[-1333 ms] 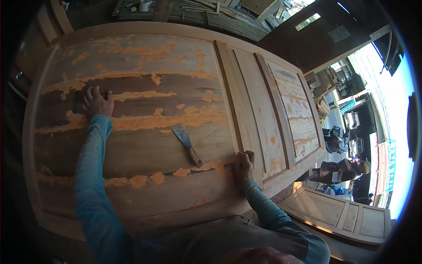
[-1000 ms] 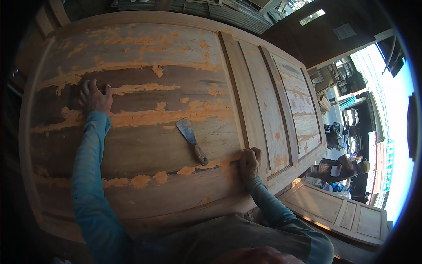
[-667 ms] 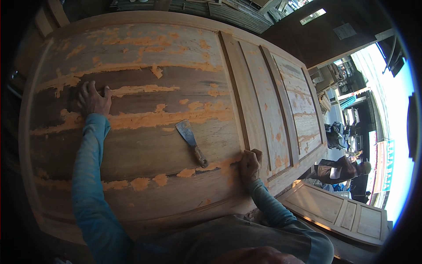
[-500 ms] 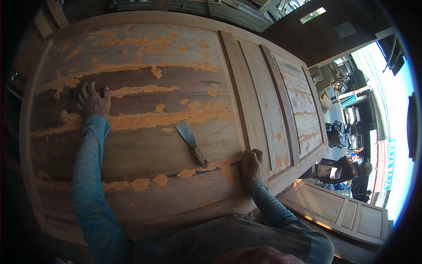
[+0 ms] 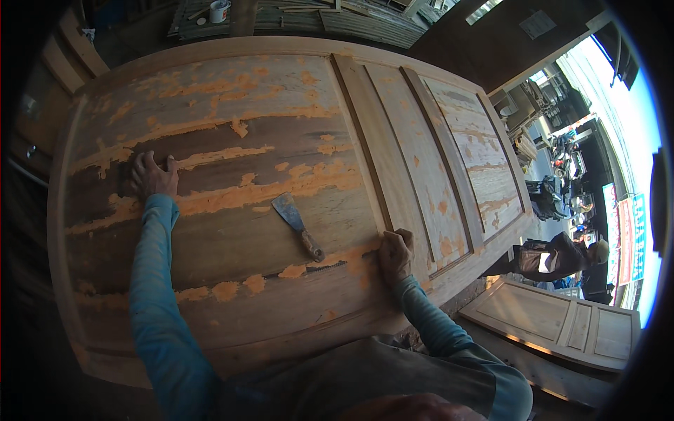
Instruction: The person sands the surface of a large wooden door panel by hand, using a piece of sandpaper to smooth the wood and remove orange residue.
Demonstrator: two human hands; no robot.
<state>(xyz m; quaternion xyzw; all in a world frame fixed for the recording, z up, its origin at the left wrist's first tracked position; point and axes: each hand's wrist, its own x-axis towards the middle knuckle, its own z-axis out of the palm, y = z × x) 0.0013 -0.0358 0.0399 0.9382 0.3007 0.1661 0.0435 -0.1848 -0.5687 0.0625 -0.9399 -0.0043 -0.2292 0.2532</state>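
Before me lies a large wooden door with recessed panels and streaks of orange filler. My left hand rests on the left part of the big panel, fingers spread, beside an orange filler strip. A putty knife with a worn wooden handle lies flat on the panel between my hands, touched by neither. My right hand is closed into a fist against the panel's right end, near the raised crosspiece. Whether anything is inside that fist is hidden.
A second panelled door lies low at the right. Beyond it a person in dark clothes and a cap is near the bright street. A white pot stands on slats past the door's far edge. Wooden boards are at far left.
The view has shifted, so the door's left side sits further right and the white pot shows at the top. Both hands and the putty knife keep their places on the door.
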